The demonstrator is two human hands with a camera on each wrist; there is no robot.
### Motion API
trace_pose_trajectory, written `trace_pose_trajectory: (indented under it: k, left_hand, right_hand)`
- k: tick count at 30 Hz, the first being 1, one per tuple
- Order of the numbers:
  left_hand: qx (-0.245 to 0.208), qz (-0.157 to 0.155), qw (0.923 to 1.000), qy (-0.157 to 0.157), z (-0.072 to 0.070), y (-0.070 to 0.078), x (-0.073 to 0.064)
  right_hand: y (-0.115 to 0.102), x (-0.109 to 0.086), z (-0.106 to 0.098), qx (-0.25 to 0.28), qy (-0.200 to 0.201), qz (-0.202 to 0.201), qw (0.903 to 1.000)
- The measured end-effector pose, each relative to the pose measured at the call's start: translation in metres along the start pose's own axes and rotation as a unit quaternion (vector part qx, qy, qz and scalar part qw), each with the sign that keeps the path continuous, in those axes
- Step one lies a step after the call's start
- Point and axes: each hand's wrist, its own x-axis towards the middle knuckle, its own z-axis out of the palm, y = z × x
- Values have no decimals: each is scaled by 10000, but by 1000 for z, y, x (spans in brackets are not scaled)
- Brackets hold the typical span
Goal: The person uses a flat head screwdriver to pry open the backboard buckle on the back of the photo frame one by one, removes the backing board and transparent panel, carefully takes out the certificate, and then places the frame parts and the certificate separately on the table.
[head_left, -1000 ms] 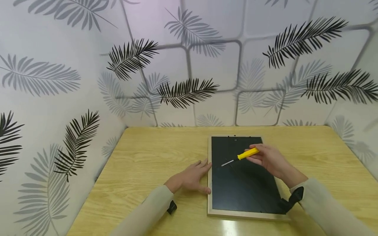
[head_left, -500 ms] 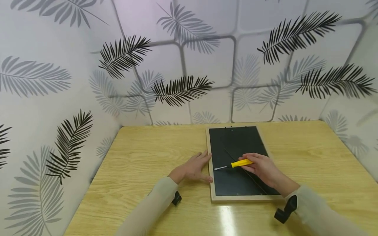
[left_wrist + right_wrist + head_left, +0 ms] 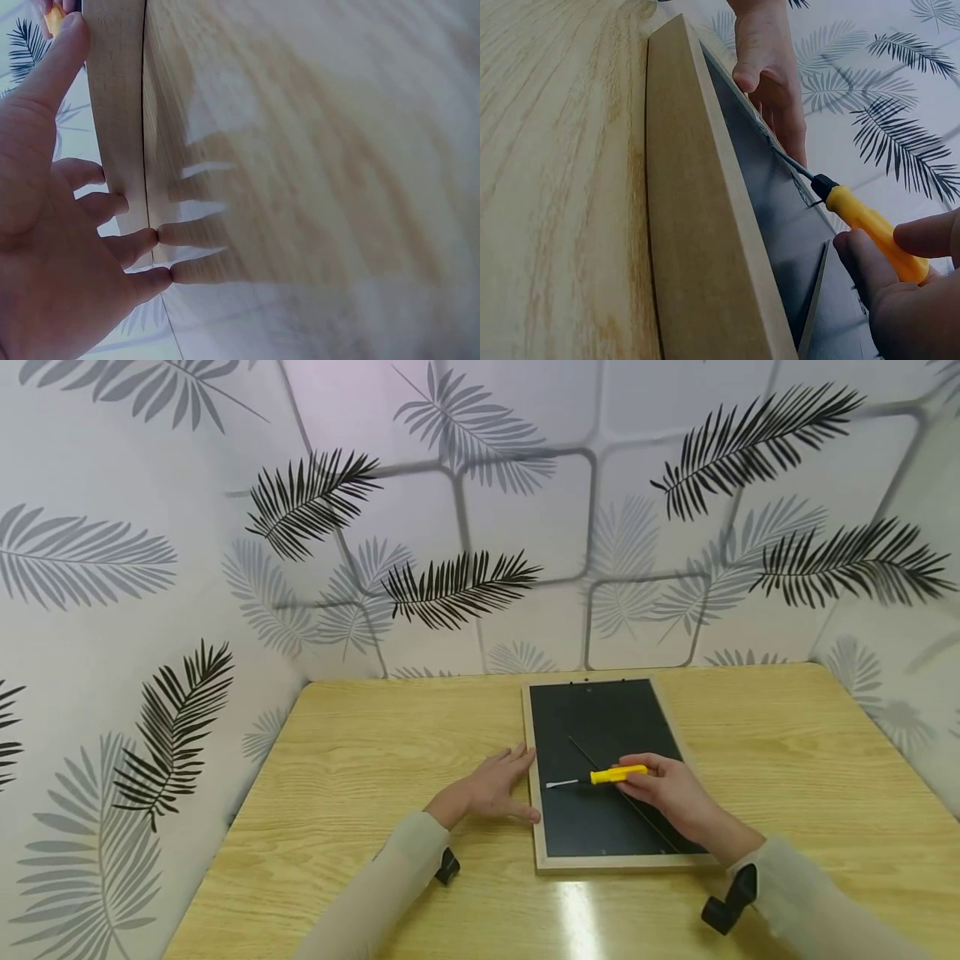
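A picture frame with a pale wooden rim (image 3: 600, 863) lies back side up on the table, its black backing board (image 3: 581, 714) facing me. My right hand (image 3: 678, 797) pinches a yellow-handled screwdriver (image 3: 621, 774) between thumb and fingers. The metal tip (image 3: 553, 785) is at the inner left edge of the frame; in the right wrist view the shaft (image 3: 795, 165) reaches to that edge. My left hand (image 3: 491, 789) rests with spread fingers along the frame's left side, thumb on the rim. In the left wrist view its fingertips touch the outer wood and the tabletop.
A thin diagonal edge (image 3: 588, 756) runs across the backing board, partly behind the right hand. Small dark tabs (image 3: 587, 680) sit along the frame's top. The wood-grain table (image 3: 375, 752) meets a leaf-patterned wall (image 3: 525, 527). Both wrists carry black camera mounts.
The screwdriver has swung from a slant over the board to nearly level, its tip moving left to the frame's inner edge. My left hand stays at the rim. The head view has shifted slightly.
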Motion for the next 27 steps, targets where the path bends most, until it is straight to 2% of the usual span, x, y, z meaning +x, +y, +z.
trace_pose_trajectory:
  k: [14, 19, 27]
  left_hand:
    - [-217, -20, 9998, 34, 0, -2, -2]
    - [-361, -88, 9993, -51, -1, 0, -5]
    - [-411, -114, 9990, -142, -2, 3, -5]
  right_hand:
    - [-1, 3, 4, -158, 130, 362, 9991]
    - [0, 5, 7, -325, 73, 461, 9984]
    - [-10, 8, 14, -1130, 64, -91, 9935]
